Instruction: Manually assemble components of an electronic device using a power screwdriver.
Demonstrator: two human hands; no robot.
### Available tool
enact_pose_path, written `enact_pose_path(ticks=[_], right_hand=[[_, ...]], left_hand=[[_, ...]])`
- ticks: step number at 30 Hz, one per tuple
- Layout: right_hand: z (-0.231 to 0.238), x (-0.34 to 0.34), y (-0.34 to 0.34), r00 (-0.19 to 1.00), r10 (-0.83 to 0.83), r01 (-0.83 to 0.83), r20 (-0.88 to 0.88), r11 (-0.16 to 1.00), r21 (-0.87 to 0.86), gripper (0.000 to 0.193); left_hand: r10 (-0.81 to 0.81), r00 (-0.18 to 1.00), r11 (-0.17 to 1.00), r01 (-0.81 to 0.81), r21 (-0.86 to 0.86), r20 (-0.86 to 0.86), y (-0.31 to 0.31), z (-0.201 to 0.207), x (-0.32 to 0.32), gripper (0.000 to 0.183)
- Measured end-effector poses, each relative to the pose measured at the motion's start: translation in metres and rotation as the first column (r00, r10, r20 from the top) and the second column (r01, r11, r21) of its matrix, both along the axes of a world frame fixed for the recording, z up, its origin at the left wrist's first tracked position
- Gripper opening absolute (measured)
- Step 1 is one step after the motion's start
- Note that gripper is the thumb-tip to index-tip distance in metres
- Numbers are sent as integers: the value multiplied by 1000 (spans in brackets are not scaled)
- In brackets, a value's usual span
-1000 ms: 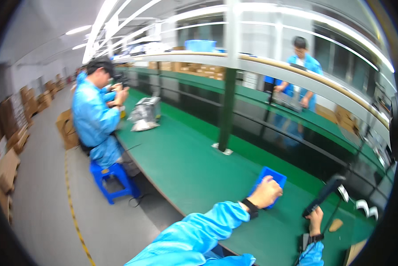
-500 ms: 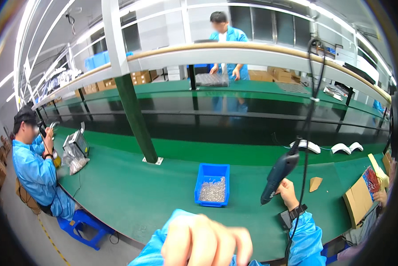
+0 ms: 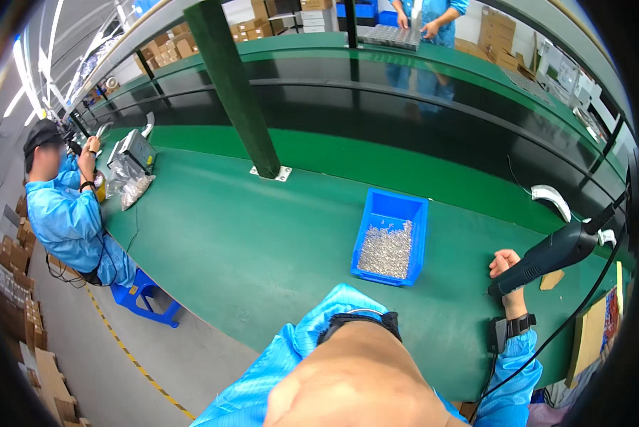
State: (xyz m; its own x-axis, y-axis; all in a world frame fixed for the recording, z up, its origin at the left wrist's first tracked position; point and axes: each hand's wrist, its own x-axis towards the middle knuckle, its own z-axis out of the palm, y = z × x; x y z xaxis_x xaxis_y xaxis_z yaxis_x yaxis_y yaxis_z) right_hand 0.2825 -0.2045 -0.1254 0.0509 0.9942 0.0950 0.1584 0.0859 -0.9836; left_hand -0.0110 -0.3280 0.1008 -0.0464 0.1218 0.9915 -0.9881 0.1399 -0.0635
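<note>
My left hand [image 3: 355, 377] is raised very close at the lower middle, bent back toward me. Its wrist and back fill the view, and its fingers are hidden. My right hand [image 3: 504, 262] is over the table at the right with fingers curled; what they hold, if anything, is hidden. In front of it hangs a black electric screwdriver [image 3: 547, 263] on its cord, crossing the lower hand and wrist. Between my hands, a little farther off, a blue plastic bin [image 3: 420, 235] holds a heap of small silvery metal parts [image 3: 387, 250], perhaps screws.
A green post [image 3: 234, 92] rises from the green worktable [image 3: 213, 213]. White curved pieces [image 3: 551, 201] and a brown cardboard scrap [image 3: 552, 280] lie at the right. A co-worker [image 3: 67, 206] sits at the left beside a plastic bag [image 3: 129, 183]. Another person's hands [image 3: 429, 28] work across the bench.
My view has tipped down and shifted left. My left hand has folded back closer, its fingers passing out of sight. The screwdriver now hangs across my right hand, tip leftward.
</note>
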Motion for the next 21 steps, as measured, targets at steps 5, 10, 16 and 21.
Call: enact_pose_path(ticks=[5, 10, 16, 21], right_hand=[[1, 9, -1, 1000, -30, 30, 10, 999, -42, 13], [6, 1, 1, 1000, -4, 4, -6, 1000, -5, 12], [10, 1, -3, 999, -16, 14, -38, 999, -48, 13], [-6, -3, -1, 993, 4, 4, -121, 998, 67, 15]], left_hand=[[-59, 989, 837, -24, -547, -133, -27, 7, -6, 25], [-25, 976, 862, -88, -498, -215, -30, 16, -20, 25], [-94, 951, 990, 58, -130, -295, 46, 11, -27, 11], [262, 916, 953, -295, -68, -305, 91, -6, -15, 12]])
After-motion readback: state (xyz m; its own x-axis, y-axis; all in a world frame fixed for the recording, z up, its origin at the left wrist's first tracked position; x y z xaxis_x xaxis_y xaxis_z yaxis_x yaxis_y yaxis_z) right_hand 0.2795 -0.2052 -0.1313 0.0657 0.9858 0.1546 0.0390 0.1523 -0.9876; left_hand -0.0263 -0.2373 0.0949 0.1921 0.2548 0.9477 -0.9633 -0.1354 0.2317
